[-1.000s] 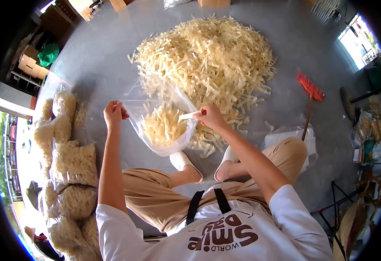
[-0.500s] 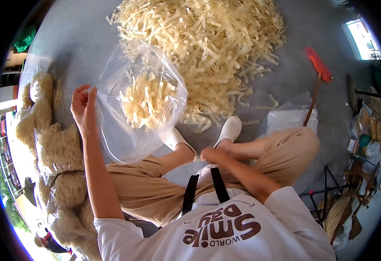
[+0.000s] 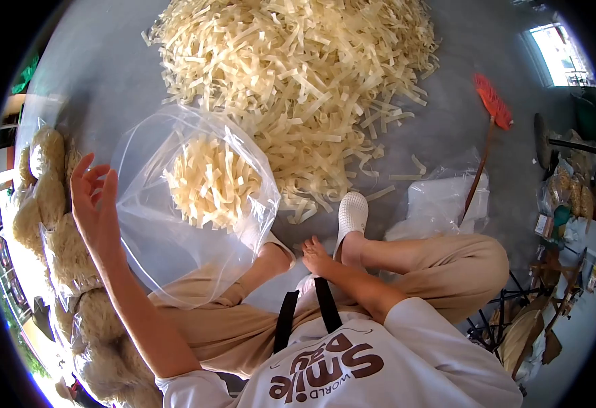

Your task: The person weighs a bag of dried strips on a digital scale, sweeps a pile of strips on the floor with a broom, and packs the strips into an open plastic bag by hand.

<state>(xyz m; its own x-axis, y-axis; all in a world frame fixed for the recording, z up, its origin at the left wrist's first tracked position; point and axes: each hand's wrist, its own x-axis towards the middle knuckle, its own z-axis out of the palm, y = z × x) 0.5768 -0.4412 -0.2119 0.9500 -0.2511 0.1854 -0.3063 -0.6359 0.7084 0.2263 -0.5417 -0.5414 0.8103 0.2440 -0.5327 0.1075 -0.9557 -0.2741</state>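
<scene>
A large clear plastic bag (image 3: 150,228) lies wide-mouthed on the floor by my left foot, with a heap of pale, flat, noodle-like strips (image 3: 211,183) in its lower part. My left hand (image 3: 94,204) is raised just left of the bag's rim, fingers apart, with nothing in it. Between my shins is my right hand (image 3: 317,257), fingers spread, near my right shoe; it appears to hold nothing. In front of me spreads a big loose pile of the same strips (image 3: 298,88).
Several filled clear bags (image 3: 74,258) line my left side. On the right lie a stack of flat clear plastic bags (image 3: 444,200) and a red broom (image 3: 494,102). Assorted goods and a black metal frame (image 3: 509,306) stand farther right.
My left hand has let go of the bag's edge and moved left, its fingers opening. The bag's mouth stands wider. My right hand's fingers have spread. The whole view has shifted slightly.
</scene>
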